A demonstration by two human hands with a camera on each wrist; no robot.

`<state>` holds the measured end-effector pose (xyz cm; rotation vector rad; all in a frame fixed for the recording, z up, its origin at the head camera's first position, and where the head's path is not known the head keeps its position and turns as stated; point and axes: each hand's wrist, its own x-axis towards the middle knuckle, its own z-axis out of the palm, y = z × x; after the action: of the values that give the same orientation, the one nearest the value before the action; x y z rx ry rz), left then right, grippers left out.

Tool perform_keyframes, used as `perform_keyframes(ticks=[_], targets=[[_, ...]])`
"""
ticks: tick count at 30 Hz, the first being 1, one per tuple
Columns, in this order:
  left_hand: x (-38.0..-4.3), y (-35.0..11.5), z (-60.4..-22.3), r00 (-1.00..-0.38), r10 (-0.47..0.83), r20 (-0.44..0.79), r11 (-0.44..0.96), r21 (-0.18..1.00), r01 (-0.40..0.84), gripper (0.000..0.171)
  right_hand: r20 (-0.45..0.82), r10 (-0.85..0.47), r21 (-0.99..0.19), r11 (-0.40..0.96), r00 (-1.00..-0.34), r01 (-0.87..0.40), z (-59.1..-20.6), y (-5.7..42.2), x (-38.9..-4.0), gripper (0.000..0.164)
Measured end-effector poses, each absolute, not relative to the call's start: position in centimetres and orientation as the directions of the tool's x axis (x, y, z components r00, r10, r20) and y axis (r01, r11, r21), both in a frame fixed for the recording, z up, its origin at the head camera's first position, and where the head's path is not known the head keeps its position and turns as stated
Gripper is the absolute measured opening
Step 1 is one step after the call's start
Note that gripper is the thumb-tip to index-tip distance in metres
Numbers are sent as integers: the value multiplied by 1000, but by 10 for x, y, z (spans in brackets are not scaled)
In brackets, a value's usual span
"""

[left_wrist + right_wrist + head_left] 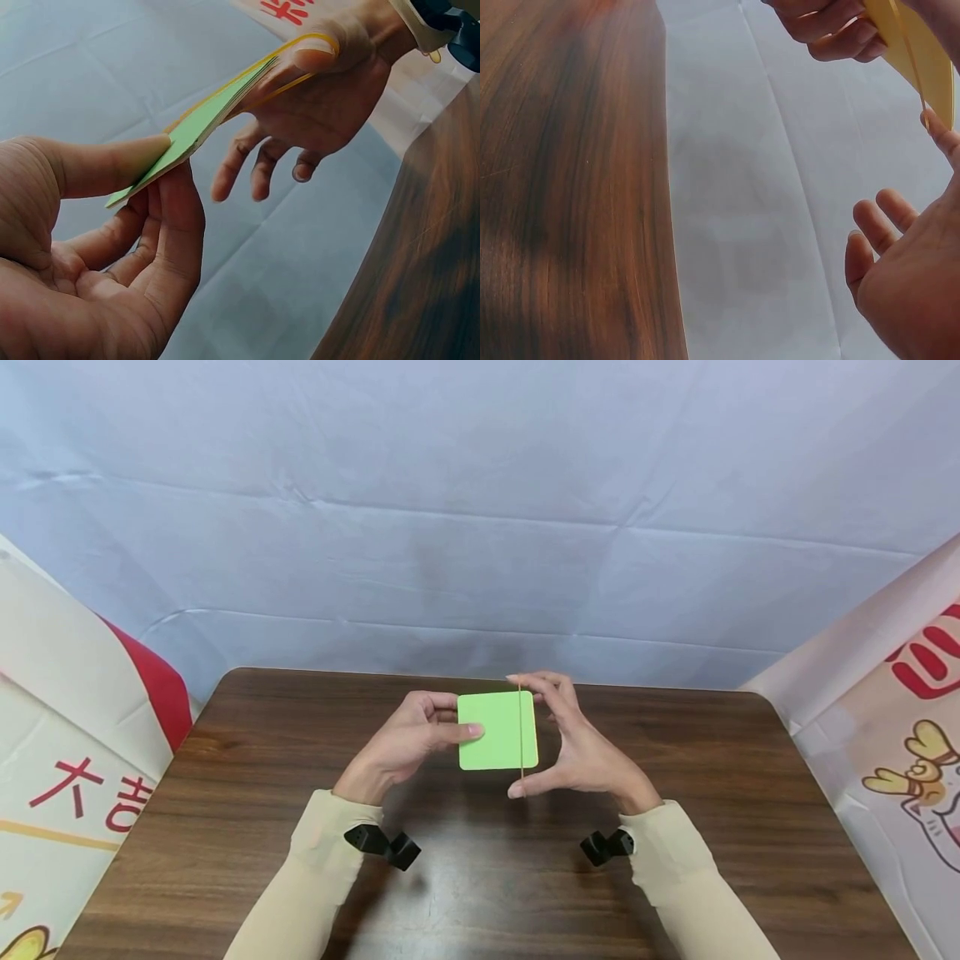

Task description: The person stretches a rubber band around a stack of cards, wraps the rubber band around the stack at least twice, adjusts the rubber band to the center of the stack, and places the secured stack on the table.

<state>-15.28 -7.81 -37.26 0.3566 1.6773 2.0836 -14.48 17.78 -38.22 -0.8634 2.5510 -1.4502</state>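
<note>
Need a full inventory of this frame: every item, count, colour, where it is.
card stack: one, green top card, held above the table between both hands
rubber band: one, yellow, stretched over the stack near its right edge
table: one, dark brown wood, under the hands
backdrop sheet: one, pale blue-grey, behind the table
printed banners: two, white with red and yellow print, left and right sides
wrist cameras: two, black, one on each wrist
sleeves: two, cream
left hand: pinches the stack's left edge
right hand: stretches the band between thumb and finger
</note>
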Motion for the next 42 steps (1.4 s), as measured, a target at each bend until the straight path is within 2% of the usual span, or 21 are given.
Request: perform_keyframes(ticks=[9,13,18,21,25,28,31,33,36,42], targets=[[-153,-75,-375,-881,472,-22,-208,969,-136,32,210,-532,-816,366,-820,-447,-386,179,-145,114],[-153,-74,-373,-924,382,-18,-262,957,-127,36,206,-556,-811,363,-805,-459,-391,182,-141,109],[-156,-76,-368,-960,267,-88,-311,935,-172,37,206,-586,-784,380,-783,-491,-394,183,-130,102],[-159,-78,-366,-969,209,-132,-349,915,-200,38,208,-606,-749,406,-768,-523,-393,182,-121,88],[-164,-82,-367,-972,163,-170,-402,888,-222,40,245,-633,-722,386,-734,-574,-390,183,-112,61],[-167,-84,-368,-971,139,-195,-435,868,-237,41,312,-651,-729,303,-692,-614,-388,182,-109,41],[-168,-85,-370,-967,122,-223,-452,855,-254,42,407,-660,-735,175,-632,-655,-387,180,-110,29],[-169,-85,-371,-965,108,-241,-457,850,-263,42,466,-655,-722,106,-594,-683,-387,178,-111,33],[-169,-84,-371,-960,84,-266,-456,847,-274,42,533,-638,-681,66,-556,-729,-386,173,-112,48],[-170,-84,-371,-954,62,-294,-482,828,-287,41,539,-628,-579,207,-561,-789,-383,166,-109,66]])
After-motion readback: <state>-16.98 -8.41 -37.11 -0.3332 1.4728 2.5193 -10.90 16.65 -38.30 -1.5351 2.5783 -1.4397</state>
